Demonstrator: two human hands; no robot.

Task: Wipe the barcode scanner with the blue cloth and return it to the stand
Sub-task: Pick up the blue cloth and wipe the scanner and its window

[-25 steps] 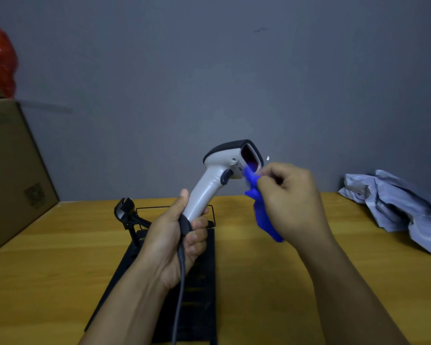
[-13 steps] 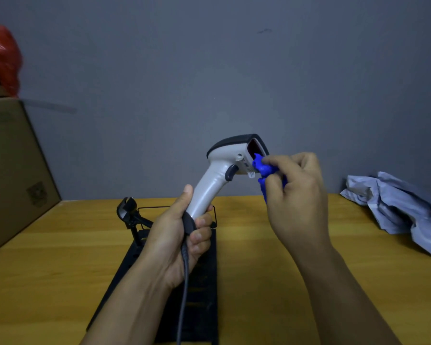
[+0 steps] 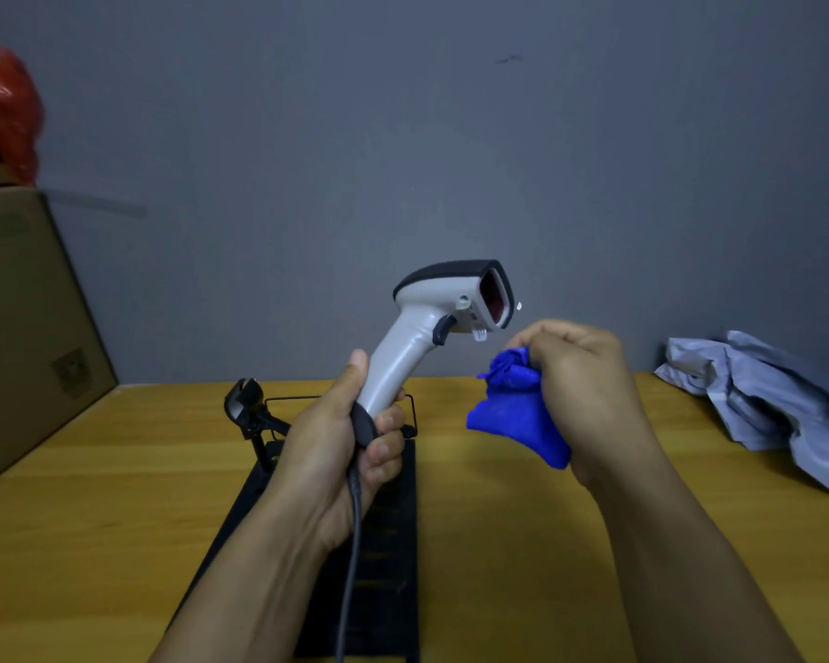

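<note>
A white barcode scanner with a dark top and reddish window is held upright above the table, its window facing right. My left hand grips its handle, and a dark cable hangs down from it. My right hand holds a bunched blue cloth just below and right of the scanner head, apart from it. The black stand with its clip cradle stands on a black base plate behind and under my left hand.
A wooden table meets a grey wall. A cardboard box stands at the left with a red bag on top. Crumpled grey plastic wrapping lies at the right back of the table.
My right hand has dropped the blue cloth down and away from the scanner window, which it was touching half a second ago. The scanner stays held in about the same place.
</note>
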